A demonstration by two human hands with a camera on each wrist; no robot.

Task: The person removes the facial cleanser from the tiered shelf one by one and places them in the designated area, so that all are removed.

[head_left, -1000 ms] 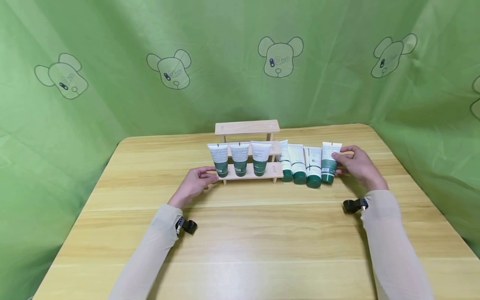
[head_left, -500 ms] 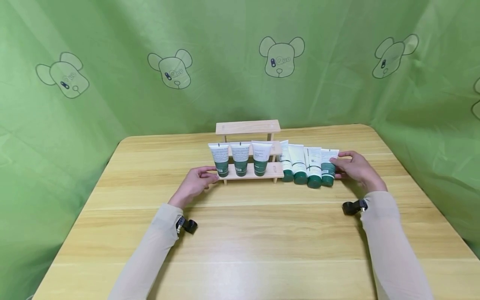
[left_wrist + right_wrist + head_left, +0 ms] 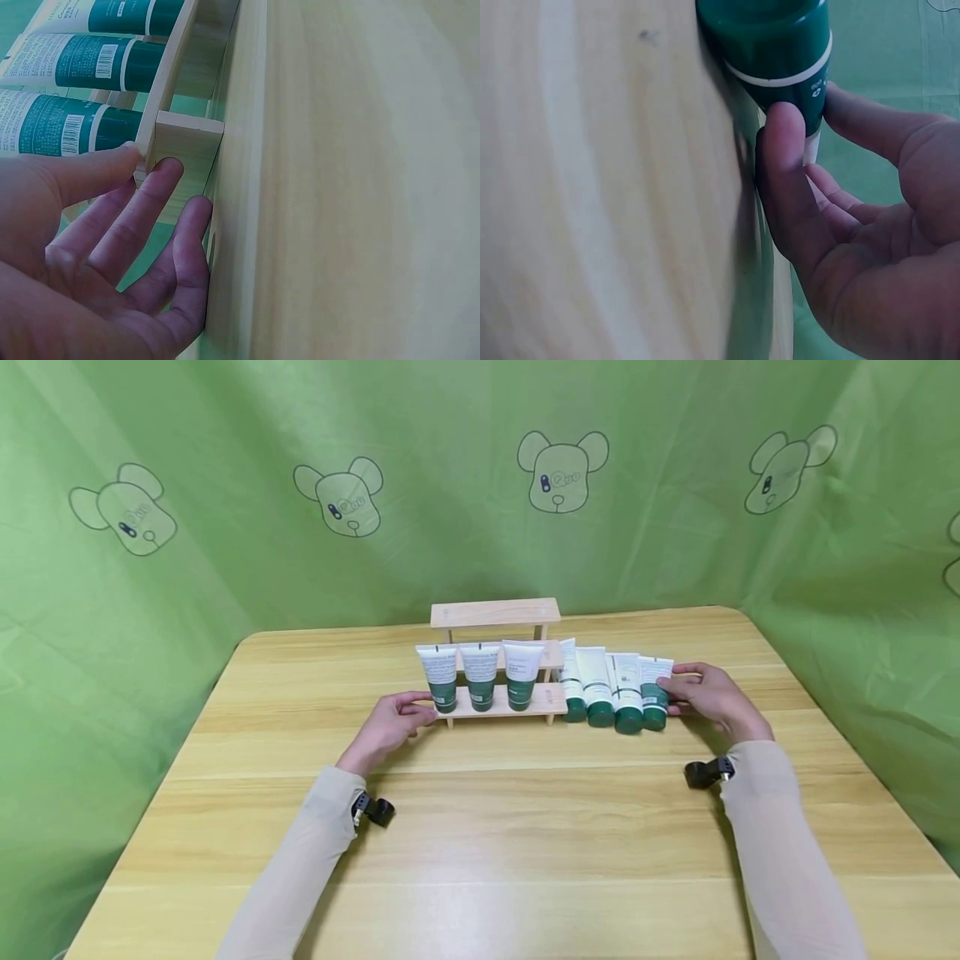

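A three-tier wooden display stand [image 3: 495, 614] stands at the back of the table. On its lowest tier three white-and-green squeeze tubes [image 3: 481, 677] stand on their caps. My left hand [image 3: 386, 731] pinches that tier's left end, thumb on top and fingertips beneath, as the left wrist view [image 3: 112, 247] shows. Right of the stand, several similar tubes [image 3: 597, 687] lie side by side, caps toward me. The rightmost squeeze tube [image 3: 655, 693] is between the thumb and fingers of my right hand [image 3: 712, 697]. In the right wrist view its green cap [image 3: 769, 37] is close over the tabletop.
The wooden table [image 3: 495, 835] runs back to a green curtain [image 3: 450, 543] with printed bear heads, which also encloses both sides. Each wrist wears a small black camera [image 3: 375, 811] over a light sleeve.
My right hand has lowered the rightmost tube and shifted it left, up against the tube beside it. The left hand and the stand have stayed put.
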